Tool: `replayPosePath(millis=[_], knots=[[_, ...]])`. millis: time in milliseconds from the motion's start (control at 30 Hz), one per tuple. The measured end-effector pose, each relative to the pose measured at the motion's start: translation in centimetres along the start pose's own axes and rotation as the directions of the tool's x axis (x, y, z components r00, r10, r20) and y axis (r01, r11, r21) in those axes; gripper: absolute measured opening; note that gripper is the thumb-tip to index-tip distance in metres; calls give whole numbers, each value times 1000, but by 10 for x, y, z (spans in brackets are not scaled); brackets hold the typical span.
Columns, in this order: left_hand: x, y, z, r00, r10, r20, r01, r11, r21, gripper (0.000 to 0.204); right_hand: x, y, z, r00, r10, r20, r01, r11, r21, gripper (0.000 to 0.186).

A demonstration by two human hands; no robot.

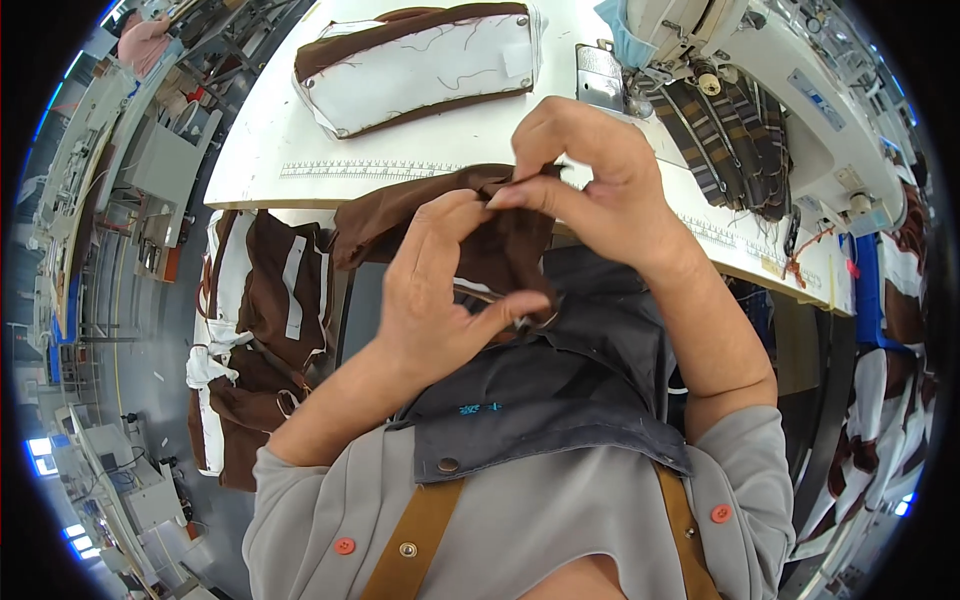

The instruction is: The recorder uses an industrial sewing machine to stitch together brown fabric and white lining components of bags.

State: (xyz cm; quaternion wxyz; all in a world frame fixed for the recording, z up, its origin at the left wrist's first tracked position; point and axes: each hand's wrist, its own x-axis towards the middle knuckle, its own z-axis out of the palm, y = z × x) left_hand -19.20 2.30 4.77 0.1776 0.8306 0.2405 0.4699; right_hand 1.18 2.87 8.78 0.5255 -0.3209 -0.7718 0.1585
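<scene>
A piece of brown fabric (415, 210) with a pale edge on its underside is held up in front of my apron, over the near edge of the white table (250, 160). My right hand (605, 185) pinches its upper edge between thumb and forefinger. Close beside it, my left hand (430, 285) is closed on the same fabric, fingertips at the upper edge and thumb lower down by the pale edge. Part of the cloth is hidden behind my left fingers. Farther back on the table lies a brown-and-white sewn piece (430, 75) with loose threads.
A white sewing machine (790, 80) stands at the right, with dark striped fabric (725, 140) beneath it. Brown and white cloth pieces (270, 300) hang at the left. A blue bin (870, 290) is at the far right. Another person (148, 45) sits far off, upper left.
</scene>
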Motion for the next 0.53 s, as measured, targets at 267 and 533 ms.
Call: replayPosePath(millis=[267, 533], knots=[[-18, -26, -3, 970, -161, -184, 120, 969, -216, 18, 4, -11, 1, 999, -32, 8, 32, 999, -4, 25], [44, -17, -42, 993, -26, -116, 43, 987, 152, 26, -7, 11, 18, 935, 355, -10, -353, 930, 98, 16]])
